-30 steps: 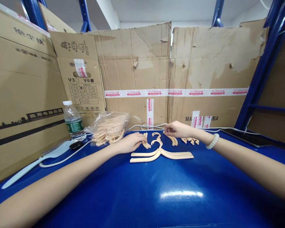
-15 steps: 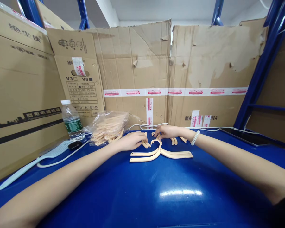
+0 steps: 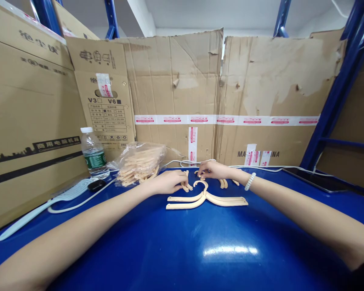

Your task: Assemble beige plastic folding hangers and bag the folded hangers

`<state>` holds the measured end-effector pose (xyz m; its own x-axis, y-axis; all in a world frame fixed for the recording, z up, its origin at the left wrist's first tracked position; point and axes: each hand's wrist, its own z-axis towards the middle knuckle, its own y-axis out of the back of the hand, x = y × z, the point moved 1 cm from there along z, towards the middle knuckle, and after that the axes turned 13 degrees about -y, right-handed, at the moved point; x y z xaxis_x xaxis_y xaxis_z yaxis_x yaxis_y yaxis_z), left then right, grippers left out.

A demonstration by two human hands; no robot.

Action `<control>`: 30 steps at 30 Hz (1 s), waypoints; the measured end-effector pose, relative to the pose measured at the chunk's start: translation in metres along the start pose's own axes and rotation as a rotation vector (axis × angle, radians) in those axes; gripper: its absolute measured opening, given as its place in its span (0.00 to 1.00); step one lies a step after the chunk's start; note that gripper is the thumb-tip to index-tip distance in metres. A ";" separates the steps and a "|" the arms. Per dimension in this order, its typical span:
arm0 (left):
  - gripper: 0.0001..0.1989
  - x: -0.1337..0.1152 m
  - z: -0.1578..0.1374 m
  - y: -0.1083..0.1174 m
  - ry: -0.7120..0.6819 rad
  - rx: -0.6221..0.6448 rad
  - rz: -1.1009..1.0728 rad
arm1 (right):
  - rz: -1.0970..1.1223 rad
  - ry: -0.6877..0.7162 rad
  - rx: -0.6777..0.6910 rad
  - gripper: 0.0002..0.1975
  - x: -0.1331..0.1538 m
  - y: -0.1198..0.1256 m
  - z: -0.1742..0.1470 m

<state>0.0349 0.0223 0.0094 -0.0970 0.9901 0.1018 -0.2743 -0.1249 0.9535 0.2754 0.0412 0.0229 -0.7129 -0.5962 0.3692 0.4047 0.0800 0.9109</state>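
A beige folding clothes hanger [image 3: 188, 205] lies flat on the blue table, its hook pointing away from me and its doubled arms spread to both sides. Just behind it are more beige hanger parts. My left hand [image 3: 171, 182] has its fingers curled on a pair of short hanger arms [image 3: 187, 187]. My right hand [image 3: 214, 169] is closed in a pinch near a small hook [image 3: 196, 173], on a hanger piece mostly hidden by the fingers. To the right of that hand lie two more short hanger arms [image 3: 223, 184].
A clear plastic bag of beige hangers [image 3: 141, 163] sits at the back left beside a water bottle [image 3: 94, 155]. A pale blue fly swatter [image 3: 45, 206] and a black oval object [image 3: 96, 185] lie at left. A dark tablet [image 3: 314, 180] lies back right. Cardboard [image 3: 176, 97] walls the back.
The view has shifted slightly. My left fingers have moved a little on the hanger arms, and my right hand has tilted slightly at the hanger piece. The front hanger lies as before.
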 end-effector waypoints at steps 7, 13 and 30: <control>0.09 -0.002 -0.001 0.002 0.028 0.035 0.018 | 0.357 -0.142 -0.197 0.17 0.005 0.012 -0.004; 0.15 -0.003 -0.001 0.005 0.032 0.072 0.010 | 0.645 -0.255 -0.279 0.19 0.013 0.017 -0.014; 0.17 -0.002 -0.005 -0.010 0.025 -0.083 -0.116 | 1.111 -0.433 -0.281 0.11 0.026 -0.003 -0.029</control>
<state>0.0330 0.0211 -0.0016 -0.0836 0.9964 -0.0158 -0.3632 -0.0157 0.9316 0.2719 0.0023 0.0251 -0.0110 0.0062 0.9999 0.9856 0.1689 0.0098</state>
